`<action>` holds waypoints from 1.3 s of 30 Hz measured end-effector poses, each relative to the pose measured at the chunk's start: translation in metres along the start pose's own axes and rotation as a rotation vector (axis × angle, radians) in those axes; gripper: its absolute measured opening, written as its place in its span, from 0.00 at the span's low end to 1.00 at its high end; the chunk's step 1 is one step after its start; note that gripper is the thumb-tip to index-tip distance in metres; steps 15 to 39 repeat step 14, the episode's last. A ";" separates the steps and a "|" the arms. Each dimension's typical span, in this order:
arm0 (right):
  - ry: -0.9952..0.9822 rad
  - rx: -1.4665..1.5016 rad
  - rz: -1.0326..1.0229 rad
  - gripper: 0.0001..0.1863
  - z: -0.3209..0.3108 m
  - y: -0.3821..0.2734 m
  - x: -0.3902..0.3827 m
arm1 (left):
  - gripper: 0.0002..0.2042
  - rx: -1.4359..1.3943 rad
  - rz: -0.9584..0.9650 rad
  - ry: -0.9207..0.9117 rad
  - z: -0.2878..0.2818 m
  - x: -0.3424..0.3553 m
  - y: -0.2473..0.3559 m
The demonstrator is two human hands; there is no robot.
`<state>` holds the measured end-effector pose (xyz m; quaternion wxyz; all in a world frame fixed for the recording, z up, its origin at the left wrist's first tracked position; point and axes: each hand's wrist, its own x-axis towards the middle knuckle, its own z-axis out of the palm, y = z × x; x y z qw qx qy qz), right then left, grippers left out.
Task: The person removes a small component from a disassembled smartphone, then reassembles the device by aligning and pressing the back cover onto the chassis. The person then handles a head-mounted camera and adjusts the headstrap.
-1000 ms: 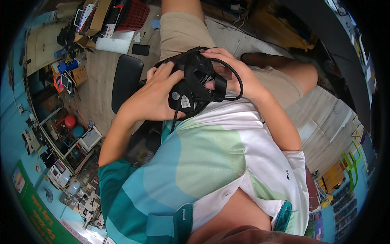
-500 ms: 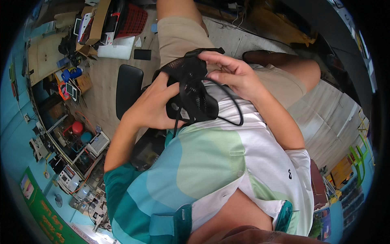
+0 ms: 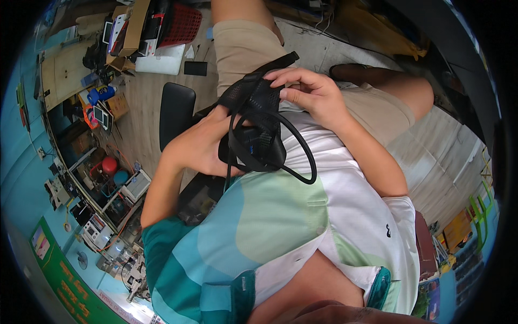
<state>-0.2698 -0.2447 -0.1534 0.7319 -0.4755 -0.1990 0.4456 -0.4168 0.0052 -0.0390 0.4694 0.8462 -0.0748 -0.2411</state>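
Note:
A black mesh piece of strapped gear (image 3: pixel 265 121) is held up in front of my shirt; I cannot make out its exact kind. It has webbing, a solid rounded black part at its near end and a small blue mark. My left hand (image 3: pixel 197 141) wraps round its left side, fingers partly hidden behind it. At its far right edge, the thumb and fingers of my right hand (image 3: pixel 318 100) pinch the mesh near a strap (image 3: pixel 279 63) that sticks out to the far right. A thick black cable (image 3: pixel 312 156) loops off the near side and hangs over my shirt.
Left of my left arm stands a black padded chair part (image 3: pixel 177 114). Farther off lie a dark flat phone-like slab (image 3: pixel 195 68), a white foam block (image 3: pixel 162 60), a cardboard box (image 3: pixel 135 27) and a red basket (image 3: pixel 186 22). Cluttered tools and a red tank (image 3: pixel 109 165) line the left wall.
The mesh gear has turned in my hands, so its strap sticks out farther and the blue mark shows. The cable loop has swung nearer to me. Both hands keep their hold.

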 end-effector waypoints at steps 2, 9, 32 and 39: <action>0.035 0.098 -0.001 0.11 0.000 0.004 0.001 | 0.45 0.014 -0.051 -0.049 -0.003 0.001 0.001; 0.115 0.222 0.120 0.11 -0.001 0.019 0.002 | 0.41 -0.125 -0.079 -0.141 -0.009 0.004 -0.005; 0.171 0.419 0.289 0.15 -0.027 0.049 0.011 | 0.39 -0.188 0.075 -0.159 -0.014 0.006 0.001; 0.171 0.419 0.289 0.15 -0.027 0.049 0.011 | 0.39 -0.188 0.075 -0.159 -0.014 0.006 0.001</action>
